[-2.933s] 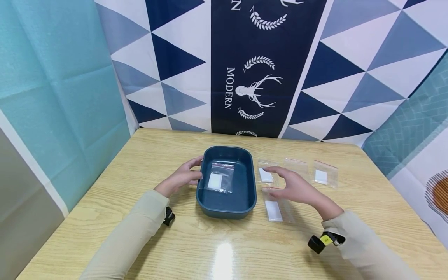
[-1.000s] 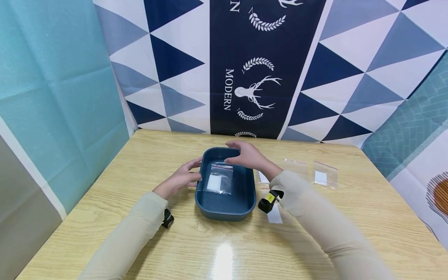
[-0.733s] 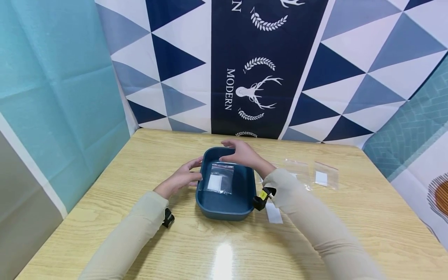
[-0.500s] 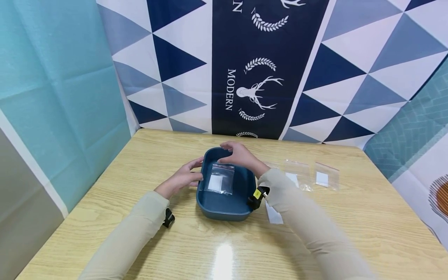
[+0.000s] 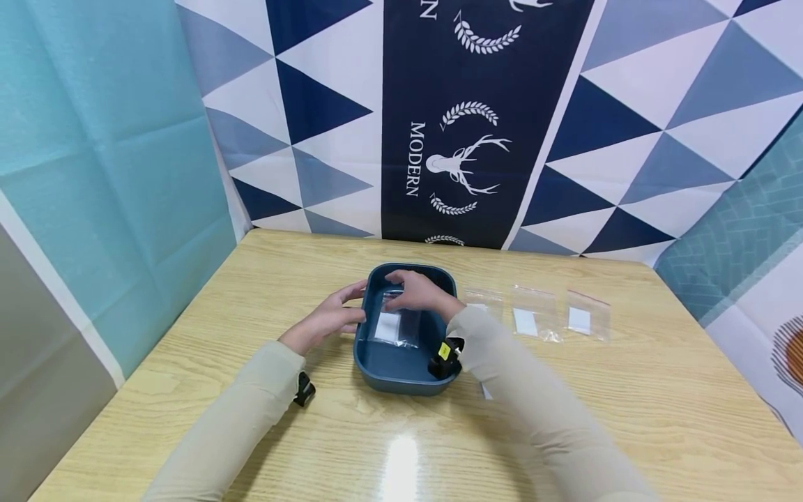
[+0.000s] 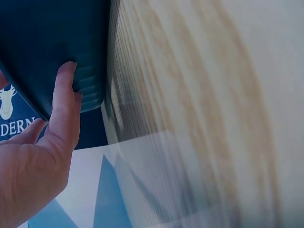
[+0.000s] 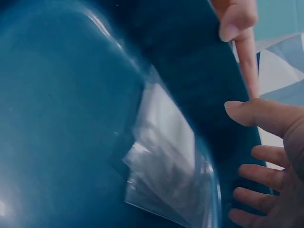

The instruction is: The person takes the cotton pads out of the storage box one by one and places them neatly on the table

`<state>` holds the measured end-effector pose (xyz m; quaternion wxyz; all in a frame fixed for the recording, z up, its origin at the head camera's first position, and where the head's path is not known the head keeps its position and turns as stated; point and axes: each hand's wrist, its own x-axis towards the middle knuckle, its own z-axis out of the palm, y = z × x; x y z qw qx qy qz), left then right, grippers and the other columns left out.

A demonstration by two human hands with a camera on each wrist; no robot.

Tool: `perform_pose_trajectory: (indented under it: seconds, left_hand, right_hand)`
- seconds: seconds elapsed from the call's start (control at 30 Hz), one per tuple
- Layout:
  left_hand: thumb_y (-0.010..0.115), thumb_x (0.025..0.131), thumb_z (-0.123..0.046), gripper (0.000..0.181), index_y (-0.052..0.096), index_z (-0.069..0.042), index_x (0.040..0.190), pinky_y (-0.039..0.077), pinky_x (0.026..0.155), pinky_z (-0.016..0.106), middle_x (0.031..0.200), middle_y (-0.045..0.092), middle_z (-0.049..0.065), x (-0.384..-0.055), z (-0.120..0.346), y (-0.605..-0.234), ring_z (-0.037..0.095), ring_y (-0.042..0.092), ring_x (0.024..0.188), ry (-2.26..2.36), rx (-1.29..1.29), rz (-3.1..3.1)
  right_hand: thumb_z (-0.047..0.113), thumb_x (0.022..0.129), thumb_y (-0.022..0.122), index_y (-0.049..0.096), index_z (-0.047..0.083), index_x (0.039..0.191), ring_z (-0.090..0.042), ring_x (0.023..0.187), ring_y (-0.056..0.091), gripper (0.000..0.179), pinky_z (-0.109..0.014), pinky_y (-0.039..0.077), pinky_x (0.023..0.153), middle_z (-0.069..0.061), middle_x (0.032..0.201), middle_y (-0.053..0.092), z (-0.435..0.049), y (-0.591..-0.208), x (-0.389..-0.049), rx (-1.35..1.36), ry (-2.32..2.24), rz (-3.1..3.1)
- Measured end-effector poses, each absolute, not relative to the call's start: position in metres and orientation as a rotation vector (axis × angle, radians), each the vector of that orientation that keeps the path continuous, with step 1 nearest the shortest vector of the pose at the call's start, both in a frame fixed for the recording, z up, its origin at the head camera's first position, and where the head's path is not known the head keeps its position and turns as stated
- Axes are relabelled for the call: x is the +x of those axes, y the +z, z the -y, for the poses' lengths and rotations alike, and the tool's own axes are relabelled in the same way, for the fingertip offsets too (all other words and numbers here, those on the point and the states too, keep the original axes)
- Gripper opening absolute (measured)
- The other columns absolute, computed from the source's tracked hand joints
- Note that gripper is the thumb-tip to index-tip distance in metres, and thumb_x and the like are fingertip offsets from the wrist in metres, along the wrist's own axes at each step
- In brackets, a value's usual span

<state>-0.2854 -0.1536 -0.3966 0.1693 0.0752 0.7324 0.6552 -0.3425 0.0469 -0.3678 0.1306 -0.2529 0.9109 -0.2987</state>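
A dark blue rectangular container (image 5: 401,383) stands on the table, holding a clear zip bag (image 5: 385,328) with a white insert. My left hand (image 5: 326,321) holds its left side: the thumb tip laps over the rim, and the fingers (image 6: 64,95) lie against the outer wall. My right hand (image 5: 417,291) hovers inside the rim over the bag's top end, thumb and fingers apart with nothing between them. In the right wrist view, the bag (image 7: 166,142) lies against the inner wall, its clear film folded in layers.
Zip bags with white inserts lie right of the container: a left one (image 5: 483,300), a middle one (image 5: 530,314) and a right one (image 5: 588,315). Another insert (image 5: 486,392) shows partly under my right forearm. A patterned cloth (image 5: 314,104) hangs behind the wooden table (image 5: 301,446).
My right hand has moved left from above the bags on the table to over the container, then lower and nearer the bag inside. My left hand stays at the container's left side.
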Motion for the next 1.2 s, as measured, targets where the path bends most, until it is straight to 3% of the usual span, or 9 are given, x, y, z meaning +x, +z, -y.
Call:
perform_pose_trajectory:
  seconds: [0.5, 0.77, 1.03, 1.2]
  left_hand:
    - [0.053, 0.083, 0.001, 0.072, 0.027, -0.017, 0.148, 0.051, 0.084, 0.041, 0.142, 0.033, 0.013, -0.2854, 0.1519, -0.3955, 0.031, 0.054, 0.108, 1.86, 0.198, -2.126]
    - [0.053, 0.084, 0.001, 0.071, 0.026, -0.017, 0.148, 0.05, 0.085, 0.041, 0.143, 0.031, 0.013, -0.2868, 0.1531, -0.3982, 0.033, 0.052, 0.112, 1.858, 0.194, -2.124]
    - [0.053, 0.085, 0.001, 0.071, 0.027, -0.017, 0.148, 0.051, 0.084, 0.041, 0.143, 0.031, 0.014, -0.2862, 0.1534, -0.3975, 0.033, 0.053, 0.11, 1.85, 0.2, -2.122]
    - [0.052, 0.085, 0.001, 0.071, 0.025, -0.016, 0.148, 0.051, 0.084, 0.041, 0.144, 0.029, 0.016, -0.2864, 0.1536, -0.3973, 0.034, 0.051, 0.112, 1.86, 0.227, -2.102]
  right_hand:
    - [0.023, 0.071, 0.081, 0.041, 0.001, 0.137, -0.025, 0.121, 0.042, 0.08, -0.039, 0.033, 0.103, -0.014, 0.136, 0.044, -0.0433, -0.3793, -0.3435, -0.839, -0.589, -2.483]
    - [0.029, 0.067, 0.084, 0.043, 0.011, 0.137, -0.022, 0.12, 0.037, 0.083, -0.039, 0.029, 0.105, -0.01, 0.14, 0.036, -0.0421, -0.3762, -0.3397, -0.905, -0.424, -2.405]
    - [0.018, 0.07, 0.081, 0.05, 0.009, 0.131, -0.019, 0.101, 0.046, 0.07, -0.032, 0.04, 0.089, -0.007, 0.125, 0.048, -0.0432, -0.3761, -0.3394, -0.929, -0.416, -2.435]
    - [0.018, 0.071, 0.081, 0.048, 0.007, 0.132, -0.017, 0.094, 0.049, 0.071, -0.029, 0.042, 0.086, -0.006, 0.119, 0.053, -0.0447, -0.3767, -0.3413, -0.923, -0.413, -2.474]
